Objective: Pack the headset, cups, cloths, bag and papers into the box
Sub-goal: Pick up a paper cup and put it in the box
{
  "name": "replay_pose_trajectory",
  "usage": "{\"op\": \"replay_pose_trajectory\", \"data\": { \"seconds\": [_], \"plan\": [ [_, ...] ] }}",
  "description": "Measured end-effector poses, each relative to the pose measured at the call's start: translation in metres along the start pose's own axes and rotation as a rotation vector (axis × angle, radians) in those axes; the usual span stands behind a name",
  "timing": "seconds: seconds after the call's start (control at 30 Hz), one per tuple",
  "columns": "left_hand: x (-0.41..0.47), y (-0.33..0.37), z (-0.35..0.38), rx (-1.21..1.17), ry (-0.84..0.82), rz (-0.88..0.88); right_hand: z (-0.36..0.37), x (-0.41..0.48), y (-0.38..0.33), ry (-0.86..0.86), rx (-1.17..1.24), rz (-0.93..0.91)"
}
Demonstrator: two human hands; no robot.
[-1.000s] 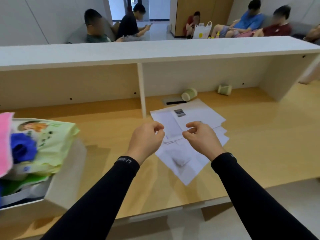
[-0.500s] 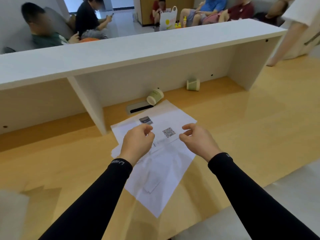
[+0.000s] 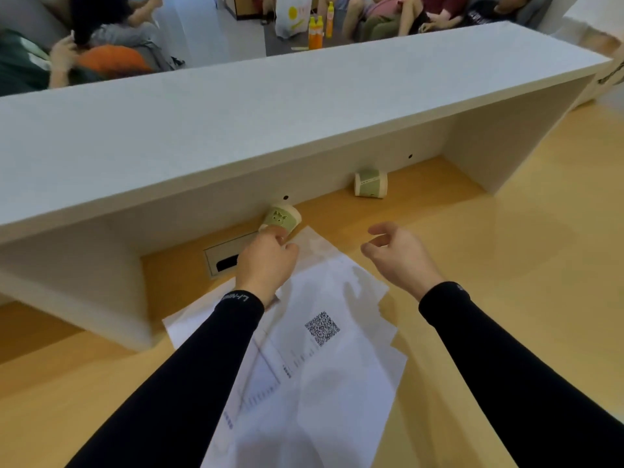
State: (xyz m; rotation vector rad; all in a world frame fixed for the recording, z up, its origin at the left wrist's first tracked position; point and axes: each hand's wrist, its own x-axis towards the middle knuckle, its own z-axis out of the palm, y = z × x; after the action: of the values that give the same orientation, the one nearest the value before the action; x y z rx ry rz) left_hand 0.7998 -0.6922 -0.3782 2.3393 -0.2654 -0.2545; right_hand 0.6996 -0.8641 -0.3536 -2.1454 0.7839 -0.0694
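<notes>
Several white papers (image 3: 314, 359), one with a QR code, lie spread on the wooden desk under my forearms. A green-and-white paper cup (image 3: 282, 217) lies on its side just beyond them, under the shelf. My left hand (image 3: 268, 261) reaches to it, fingertips touching its lower side, holding nothing. A second, similar cup (image 3: 370, 184) lies tipped over farther right against the back panel. My right hand (image 3: 396, 256) hovers above the desk right of the papers, fingers curled and apart, empty. The box, headset, cloths and bag are out of view.
A white shelf (image 3: 304, 96) overhangs the back of the desk, resting on a divider (image 3: 101, 292) at left and an end panel (image 3: 506, 143) at right. A cable slot (image 3: 224, 258) sits left of the near cup. People sit beyond the shelf.
Both hands have moved forward off the papers; the left now touches the near cup and the right has opened. The view has swung right, and the box has left the frame.
</notes>
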Motion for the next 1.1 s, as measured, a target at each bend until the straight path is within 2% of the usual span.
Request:
{"op": "replay_pose_trajectory", "data": {
  "seconds": [0.17,0.37,0.5,0.6,0.8,1.1],
  "plan": [
    [0.043,-0.003,0.016,0.087,-0.084,-0.152,-0.005,0.047,0.011,-0.004,0.051,0.067],
    [0.079,0.0,0.04,0.209,0.079,-0.085,-0.015,0.099,0.027,0.021,0.039,0.109],
    [0.096,-0.001,0.055,0.281,0.098,-0.101,-0.016,0.13,0.04,0.066,0.06,0.138],
    [0.101,-0.004,0.058,0.213,0.064,-0.138,-0.016,0.145,0.051,0.083,0.086,0.163],
    [0.08,0.012,0.068,-0.099,0.022,-0.113,-0.005,0.167,0.071,0.127,0.182,0.189],
    [0.04,0.02,0.062,-0.126,0.029,-0.112,0.005,0.191,0.057,0.031,0.375,0.19]
  ]
}}
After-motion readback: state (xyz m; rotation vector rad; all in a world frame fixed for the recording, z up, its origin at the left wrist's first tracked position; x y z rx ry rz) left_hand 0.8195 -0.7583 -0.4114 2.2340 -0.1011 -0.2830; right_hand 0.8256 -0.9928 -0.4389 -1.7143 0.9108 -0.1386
